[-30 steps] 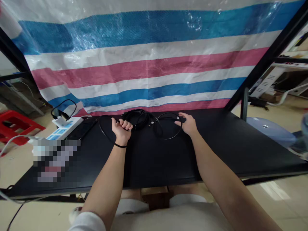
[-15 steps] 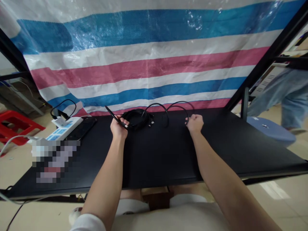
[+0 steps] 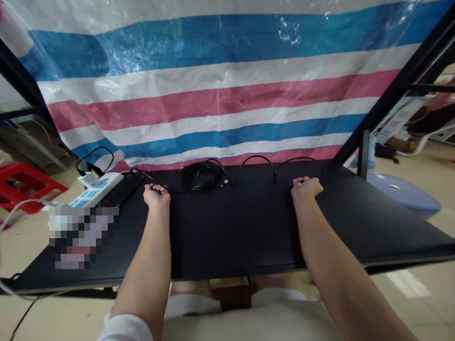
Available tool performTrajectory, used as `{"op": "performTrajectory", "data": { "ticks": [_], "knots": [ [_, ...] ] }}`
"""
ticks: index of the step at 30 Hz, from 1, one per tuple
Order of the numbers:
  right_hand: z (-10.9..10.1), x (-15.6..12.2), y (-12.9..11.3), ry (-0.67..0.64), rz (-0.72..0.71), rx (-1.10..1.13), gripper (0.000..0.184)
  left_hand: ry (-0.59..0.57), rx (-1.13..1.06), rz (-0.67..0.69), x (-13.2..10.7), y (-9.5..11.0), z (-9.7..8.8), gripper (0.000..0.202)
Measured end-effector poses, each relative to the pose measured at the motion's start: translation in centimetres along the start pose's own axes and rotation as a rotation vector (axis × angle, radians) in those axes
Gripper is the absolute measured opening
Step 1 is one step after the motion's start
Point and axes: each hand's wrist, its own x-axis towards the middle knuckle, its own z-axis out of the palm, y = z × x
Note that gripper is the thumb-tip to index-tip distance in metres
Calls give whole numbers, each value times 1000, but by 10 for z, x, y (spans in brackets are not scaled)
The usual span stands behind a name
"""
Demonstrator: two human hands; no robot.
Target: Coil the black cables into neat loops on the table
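Left fingers (image 3: 156, 188) pinching black cable (image 3: 199, 176), right fingers (image 3: 302, 181) curled closed

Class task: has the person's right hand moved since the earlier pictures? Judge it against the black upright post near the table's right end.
Yes: the right hand has moved to the right in view, closer to the black upright post.

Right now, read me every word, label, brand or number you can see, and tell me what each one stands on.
No word, brand or number can be read.
The blue labels on the white power strip are too small to read.
The pixelated patch on the black table is too blurred to read.
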Motion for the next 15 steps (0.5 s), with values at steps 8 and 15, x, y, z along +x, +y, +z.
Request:
{"op": "performTrajectory", "data": {
  "ticks": [8,15],
  "knots": [
    [8,-26,6,-303,-198,-139,40,-313,442,221,-27,-31,10,24],
    [15,-51,13,-622,-259,-252,25,-427,808,450,-32,-48,2,25]
  ]
}}
